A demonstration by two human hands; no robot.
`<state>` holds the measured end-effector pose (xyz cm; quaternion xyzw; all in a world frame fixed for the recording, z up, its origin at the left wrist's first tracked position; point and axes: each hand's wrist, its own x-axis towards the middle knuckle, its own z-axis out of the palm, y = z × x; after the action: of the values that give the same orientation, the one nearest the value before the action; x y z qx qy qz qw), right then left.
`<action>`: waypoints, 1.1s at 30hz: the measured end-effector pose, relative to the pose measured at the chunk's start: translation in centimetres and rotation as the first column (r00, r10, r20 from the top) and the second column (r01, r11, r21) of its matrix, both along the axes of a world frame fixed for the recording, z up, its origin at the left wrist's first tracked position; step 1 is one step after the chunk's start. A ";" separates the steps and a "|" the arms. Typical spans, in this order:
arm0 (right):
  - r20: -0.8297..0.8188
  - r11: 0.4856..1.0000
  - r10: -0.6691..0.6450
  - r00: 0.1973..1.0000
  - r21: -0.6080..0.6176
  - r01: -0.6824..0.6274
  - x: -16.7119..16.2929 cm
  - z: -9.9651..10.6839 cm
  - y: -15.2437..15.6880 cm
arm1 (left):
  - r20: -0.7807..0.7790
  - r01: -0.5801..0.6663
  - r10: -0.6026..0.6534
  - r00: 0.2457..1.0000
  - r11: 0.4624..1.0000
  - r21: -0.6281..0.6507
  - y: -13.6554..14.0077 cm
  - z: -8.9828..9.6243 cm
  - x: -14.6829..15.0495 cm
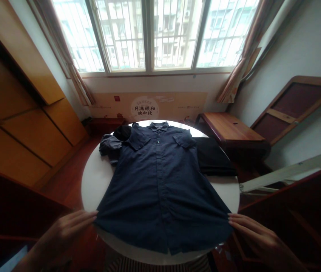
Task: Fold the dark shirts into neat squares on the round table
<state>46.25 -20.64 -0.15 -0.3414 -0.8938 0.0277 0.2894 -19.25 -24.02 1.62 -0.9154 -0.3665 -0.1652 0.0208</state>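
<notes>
A dark blue button-up shirt (160,181) lies face up across a round white table (92,185), its collar at the far edge and its hem toward me. Both short sleeves are turned in over the upper front. My left hand (70,224) pinches the left end of the hem, fingers closed on the cloth. At the opposite end of the hem, my right hand (258,236) grips the fabric the same way. Between the two hands the lower part of the shirt is stretched wide, with slight creases running inward.
Dark folded cloth (215,156) sits on the table right of the shirt. Bunched grey and black clothes (111,145) lie at the left. Beyond stand a wooden side table (231,126), a barred window and curtains. Yellow cabinets (36,139) line the left.
</notes>
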 end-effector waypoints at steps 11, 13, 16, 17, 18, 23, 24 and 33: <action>0.110 0.999 0.035 0.993 -0.038 -0.031 -10.5 5.6 1.4 | 0.321 -0.378 0.435 0.841 0.898 -0.227 5.3 1.8 3.2; 0.176 0.976 0.198 0.964 -0.123 -0.178 -15.4 6.8 2.5 | 0.330 -0.422 0.483 0.811 0.874 -0.241 8.8 3.6 4.3; 0.283 0.904 0.426 0.859 -0.162 -0.395 -22.6 8.4 4.9 | 0.315 -0.514 0.573 0.756 0.819 -0.256 14.4 6.5 5.6; 0.292 0.879 0.477 0.829 -0.171 -0.446 -24.7 8.8 5.7 | 0.305 -0.536 0.598 0.741 0.800 -0.268 16.0 7.3 5.8; 0.301 0.862 0.507 0.807 -0.173 -0.477 -26.6 9.2 6.5 | 0.287 -0.550 0.617 0.733 0.785 -0.285 17.4 7.9 5.9; 0.360 0.810 0.586 0.726 -0.227 -0.541 -34.5 9.6 7.8 | 0.212 -0.553 0.636 0.742 0.759 -0.344 22.9 8.5 5.7; 0.368 0.776 0.630 0.683 -0.270 -0.570 -35.9 9.4 7.5 | 0.219 -0.561 0.638 0.738 0.760 -0.328 24.1 8.5 5.8; 0.493 0.661 0.748 0.445 -0.489 -0.569 -43.3 7.2 6.0 | 0.167 -0.678 0.740 0.651 0.667 -0.310 39.6 9.4 9.9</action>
<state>3.00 -14.68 7.07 0.0165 -0.9834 0.1299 -0.1258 -9.34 15.56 11.02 -0.6606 -0.7116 -0.2290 -0.0689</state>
